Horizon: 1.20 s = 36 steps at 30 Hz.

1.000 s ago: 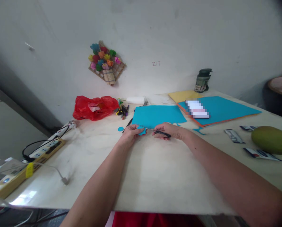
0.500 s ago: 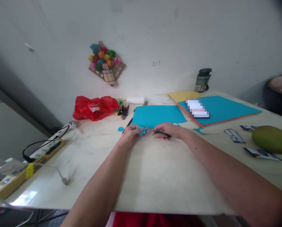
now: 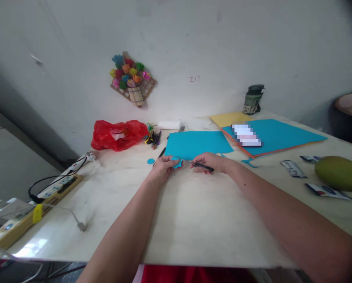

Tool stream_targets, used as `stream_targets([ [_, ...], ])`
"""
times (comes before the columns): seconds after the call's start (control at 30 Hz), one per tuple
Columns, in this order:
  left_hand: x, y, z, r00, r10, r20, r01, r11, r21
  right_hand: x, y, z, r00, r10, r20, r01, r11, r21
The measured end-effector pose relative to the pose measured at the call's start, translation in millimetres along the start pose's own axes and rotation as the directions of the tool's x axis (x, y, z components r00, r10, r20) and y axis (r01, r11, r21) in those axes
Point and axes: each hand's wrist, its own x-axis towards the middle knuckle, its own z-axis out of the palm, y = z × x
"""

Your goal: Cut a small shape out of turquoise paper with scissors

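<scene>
My left hand [image 3: 163, 168] pinches a small piece of blue paper [image 3: 177, 163] over the middle of the table. From the right, my right hand [image 3: 207, 162] grips a pair of scissors [image 3: 203, 166] by the black handles, with the blades pointing left at the paper's edge. Just behind both hands lies a larger blue sheet [image 3: 198, 142] with a cut front edge. A small blue paper disc [image 3: 150, 161] rests left of my left hand. Thin blue offcuts [image 3: 249, 162] lie beyond my right hand.
A red plastic bag [image 3: 118, 135] and several pens [image 3: 156, 140] stand at the back left. A power strip [image 3: 58, 190] with cables runs along the left edge. On the right are stacked coloured sheets [image 3: 290, 131] bearing a phone [image 3: 246, 135], a green mango [image 3: 339, 173], small packets [image 3: 293, 169] and a bottle [image 3: 253, 100].
Almost nothing differs. Both hands keep their places, with the paper and the scissors still held; the view has shifted very slightly.
</scene>
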Motion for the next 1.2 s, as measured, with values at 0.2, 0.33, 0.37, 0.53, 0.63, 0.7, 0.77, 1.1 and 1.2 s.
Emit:
stream_targets([
  [0.2, -0.5, 0.6, -1.7, 0.999, -0.04, -0.001, 0.04, 0.999, 0.021, -0.3, 0.3, 0.3, 1.0, -0.005, -0.003, 0.005, 1.0, -0.014],
  [0.33, -1.8, 2.6, -1.0, 0.998, -0.058, -0.01, 0.059, 0.998, 0.025, -1.3, -1.8, 0.4, 1.0, 0.005, -0.008, -0.005, 1.0, -0.001],
  [0.37, -2.2, 3.2, -0.6, 0.998, -0.063, -0.005, 0.063, 0.998, 0.019, -1.3, -2.1, 0.5, 1.0, 0.006, -0.01, -0.006, 1.0, 0.002],
  [0.53, -2.7, 4.6, 0.0, 0.998, -0.064, -0.006, 0.064, 0.998, 0.012, -0.2, -1.6, 0.5, 1.0, 0.021, -0.018, -0.021, 1.0, 0.004],
  [0.63, -2.3, 3.7, -0.8, 0.998, -0.058, -0.007, 0.058, 0.998, 0.014, -0.6, -2.6, 1.3, 0.999, 0.039, -0.02, -0.039, 0.999, 0.004],
  [0.7, -2.0, 3.0, -1.3, 0.999, -0.051, -0.003, 0.051, 0.999, 0.013, -1.7, -4.1, 2.1, 0.999, 0.046, -0.026, -0.046, 0.999, 0.005],
  [0.77, -1.9, 2.6, -1.6, 0.999, -0.051, 0.002, 0.051, 0.999, 0.013, -2.7, -5.3, 2.5, 0.998, 0.054, -0.03, -0.054, 0.999, 0.006],
  [1.1, -2.3, 2.5, -1.4, 0.999, -0.045, 0.007, 0.045, 0.999, 0.019, -0.9, -2.5, 1.1, 0.999, 0.033, -0.031, -0.033, 0.999, -0.001],
  [1.2, -1.8, 2.3, -2.1, 0.999, -0.044, 0.012, 0.044, 0.999, 0.026, -1.9, -4.4, 2.1, 0.999, 0.035, -0.032, -0.035, 0.999, 0.006],
])
